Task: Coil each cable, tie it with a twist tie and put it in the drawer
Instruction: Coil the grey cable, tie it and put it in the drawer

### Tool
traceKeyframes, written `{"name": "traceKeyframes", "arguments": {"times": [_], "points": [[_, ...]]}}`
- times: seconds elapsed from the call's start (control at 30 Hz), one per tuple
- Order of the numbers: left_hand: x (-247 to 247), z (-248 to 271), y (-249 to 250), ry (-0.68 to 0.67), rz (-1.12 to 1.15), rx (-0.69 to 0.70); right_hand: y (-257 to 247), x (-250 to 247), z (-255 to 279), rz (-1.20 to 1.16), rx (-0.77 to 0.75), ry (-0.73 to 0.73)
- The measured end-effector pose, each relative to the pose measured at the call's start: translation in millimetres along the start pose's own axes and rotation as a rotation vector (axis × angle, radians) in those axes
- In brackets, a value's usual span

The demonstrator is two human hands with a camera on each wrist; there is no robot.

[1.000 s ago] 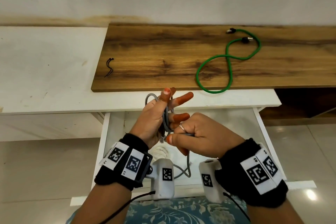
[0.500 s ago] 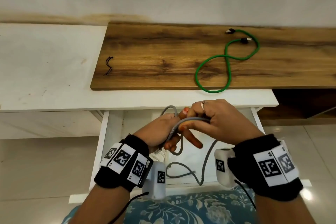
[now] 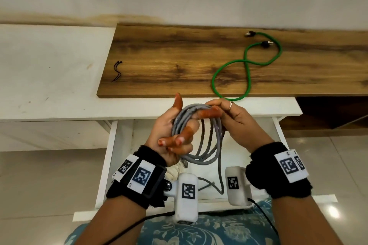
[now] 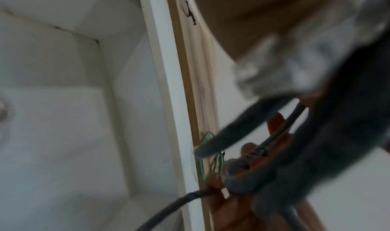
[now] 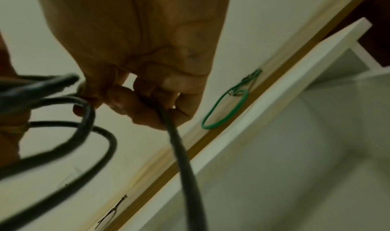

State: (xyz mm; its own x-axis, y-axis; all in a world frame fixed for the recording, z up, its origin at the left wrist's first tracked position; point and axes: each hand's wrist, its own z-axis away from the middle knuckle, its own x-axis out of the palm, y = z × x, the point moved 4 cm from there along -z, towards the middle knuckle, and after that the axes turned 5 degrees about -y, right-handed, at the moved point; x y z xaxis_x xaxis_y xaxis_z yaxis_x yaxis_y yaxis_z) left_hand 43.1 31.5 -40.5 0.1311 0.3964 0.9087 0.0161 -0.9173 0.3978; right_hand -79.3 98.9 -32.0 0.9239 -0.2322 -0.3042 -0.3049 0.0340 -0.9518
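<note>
Left hand: fingers spread, grey cable coils looped round them. Right hand: pinching that cable. Desk: one green cable, right; one twist tie, left edge.

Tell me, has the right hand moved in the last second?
Yes. The right hand has risen away from the person, from over the open drawer to the white tabletop's front edge, carrying the grey cable.

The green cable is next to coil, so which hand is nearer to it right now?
Right. The right hand sits just in front of the green cable, near its lowest loop at the board's edge. The left hand is farther to the left.
</note>
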Motion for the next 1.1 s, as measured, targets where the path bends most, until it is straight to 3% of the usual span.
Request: {"name": "traceKeyframes", "arguments": {"times": [0.17,0.33,0.5,0.6,0.77,0.9,1.0,1.1], "points": [[-5.0,3.8,15.5,0.142,0.073,0.221,12.7,3.0,1.3,-0.225,0.193,0.068],[-10.2,13.9,29.9,0.225,0.102,0.37,26.0,28.5,7.2,-0.263,0.387,-0.131],[-16.7,29.5,57.5,0.129,0.229,0.551,34.3,45.0,9.8,0.26,0.369,-0.353],[-22.4,36.0,64.1,0.388,0.069,0.646,23.5,57.7,9.4,0.462,0.305,-0.445],[-25.7,42.7,68.2,0.649,-0.147,0.66,0.7,75.9,16.9,0.636,0.207,-0.595],[-21.4,34.4,59.4,0.793,-0.41,0.489,-23.3,72.8,15.2,0.923,-0.085,-0.455],[-19.8,27.7,53.0,0.86,-0.511,0.37,-37.9,60.1,20.5,1.054,-0.276,-0.207],[-15.2,18.3,43.5,0.868,-0.586,0.253,-48.3,50.7,24.7,1.081,-0.362,-0.046]]}}
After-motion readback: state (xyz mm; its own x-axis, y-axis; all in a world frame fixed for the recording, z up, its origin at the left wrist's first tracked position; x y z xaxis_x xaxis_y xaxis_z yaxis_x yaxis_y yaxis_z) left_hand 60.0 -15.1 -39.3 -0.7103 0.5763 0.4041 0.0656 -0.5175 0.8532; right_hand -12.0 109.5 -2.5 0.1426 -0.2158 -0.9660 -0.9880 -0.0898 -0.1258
